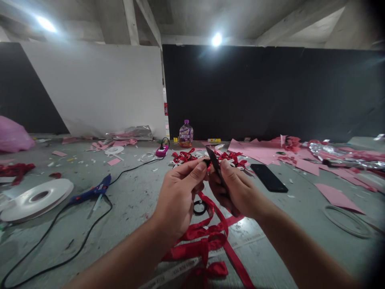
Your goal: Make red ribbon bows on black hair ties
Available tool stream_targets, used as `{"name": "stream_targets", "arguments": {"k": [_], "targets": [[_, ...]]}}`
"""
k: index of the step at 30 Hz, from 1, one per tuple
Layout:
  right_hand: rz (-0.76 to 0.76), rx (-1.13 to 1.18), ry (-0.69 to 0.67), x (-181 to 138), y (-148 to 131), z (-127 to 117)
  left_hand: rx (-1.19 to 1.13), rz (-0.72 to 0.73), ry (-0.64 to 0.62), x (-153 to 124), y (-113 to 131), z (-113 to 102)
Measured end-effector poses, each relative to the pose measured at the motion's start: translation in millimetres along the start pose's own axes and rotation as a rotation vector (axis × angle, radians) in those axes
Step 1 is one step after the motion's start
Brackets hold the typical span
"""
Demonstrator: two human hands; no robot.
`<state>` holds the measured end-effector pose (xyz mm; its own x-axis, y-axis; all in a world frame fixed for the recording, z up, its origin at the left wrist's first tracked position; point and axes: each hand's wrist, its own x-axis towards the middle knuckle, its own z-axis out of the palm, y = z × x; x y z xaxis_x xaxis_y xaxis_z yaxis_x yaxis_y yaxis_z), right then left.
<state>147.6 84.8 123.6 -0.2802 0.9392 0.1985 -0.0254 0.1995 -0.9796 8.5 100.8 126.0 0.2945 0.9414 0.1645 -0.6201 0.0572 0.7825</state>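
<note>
My right hand (233, 184) is closed round a dark, flat, pointed blade (213, 160), its tip slanting up and to the left. The lower part of this tool is hidden in my palm. With thumb and fingers together, my left hand (186, 184) pinches a small black piece (207, 162) right beside the blade. Both hands are close together above the table. Below them lies a tangle of red ribbon (216, 237), with a black ring (200, 207) among it. A pale printed ribbon (177, 269) runs under the red one.
Left are a white ribbon spool (60, 190) and a blue glue gun (92, 190), its cable running to a magenta socket (162, 150). A bottle (185, 134) stands at the back. A black phone (268, 178) and pink paper (255, 150) lie right, red bows (185, 155) behind my hands.
</note>
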Motion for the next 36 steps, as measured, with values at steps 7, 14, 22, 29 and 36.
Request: {"name": "stream_targets", "arguments": {"k": [7,14,22,29,36], "targets": [[-0.067,-0.086,0.073,0.4,2.6,0.2,0.016,0.080,-0.033,0.2,-9.0,-0.1],[-0.052,-0.056,0.070,1.1,5.6,0.0,-0.005,0.079,0.000,0.7,-9.8,-0.5],[-0.066,-0.062,0.100,3.9,2.1,-0.6,-0.043,-0.004,0.029,-1.6,-8.1,2.0],[-0.154,-0.067,0.185,1.7,0.2,-4.0,0.039,0.037,0.072,5.3,-7.7,-1.3],[-0.305,-0.463,0.363,-2.0,-6.0,-2.9,0.532,0.351,0.012,8.6,-10.8,-13.0]]}}
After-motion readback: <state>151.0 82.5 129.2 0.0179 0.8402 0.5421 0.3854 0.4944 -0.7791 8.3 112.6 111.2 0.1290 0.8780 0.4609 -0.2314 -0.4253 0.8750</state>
